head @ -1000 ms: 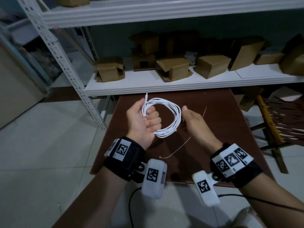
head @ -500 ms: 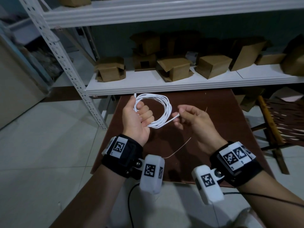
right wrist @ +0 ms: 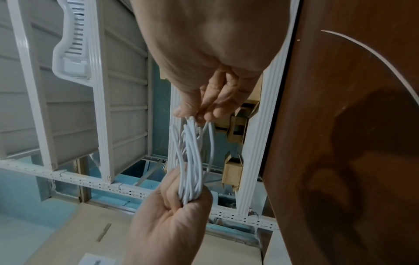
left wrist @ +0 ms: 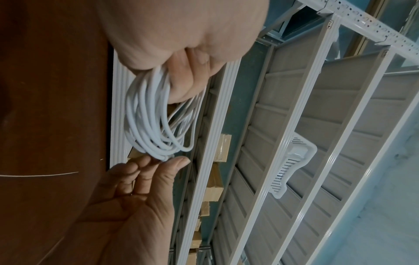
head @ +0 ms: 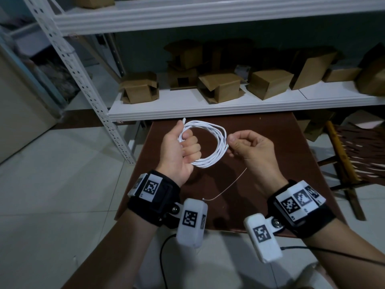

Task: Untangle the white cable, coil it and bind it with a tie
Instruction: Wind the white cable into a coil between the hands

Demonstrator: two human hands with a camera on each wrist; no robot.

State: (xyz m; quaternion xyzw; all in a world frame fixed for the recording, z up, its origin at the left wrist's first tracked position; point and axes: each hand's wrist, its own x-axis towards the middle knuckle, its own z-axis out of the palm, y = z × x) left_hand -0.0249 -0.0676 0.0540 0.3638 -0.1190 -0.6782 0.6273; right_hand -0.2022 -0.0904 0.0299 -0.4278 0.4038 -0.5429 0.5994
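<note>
Pale floor tiles [head: 52, 184] surround a small dark brown table [head: 281, 147], which stands just in front of a white metal shelf [head: 187, 109]. On that shelf sit several brown cardboard boxes [head: 223, 86], some with flaps open; what they hold cannot be seen. To the right of the table is part of a wooden chair [head: 341, 155].

Above the table, from left to right: the left hand [head: 179, 151], palm up, has its fingers curled around one side of the cable [head: 210, 159], a white cord wound into a round coil of several loops. One cable end pokes up past the thumb, toward the shelf. The coil hangs in the air over the table, between the two hands, not touching the tabletop. On the coil's right side, the right hand [head: 250, 149] pinches the cable's other end between thumb and fingertips [right wrist: 211, 114], with the remaining fingers curled in. The wrist views show the same: loops bunched in the left fist, and the right fingertips closed on the strands at the far side.

On the table, below the right hand and nearer the person, lies the tie [head: 225, 188], a thin pale wire, loose and gently curved, apart from the cable.
</note>
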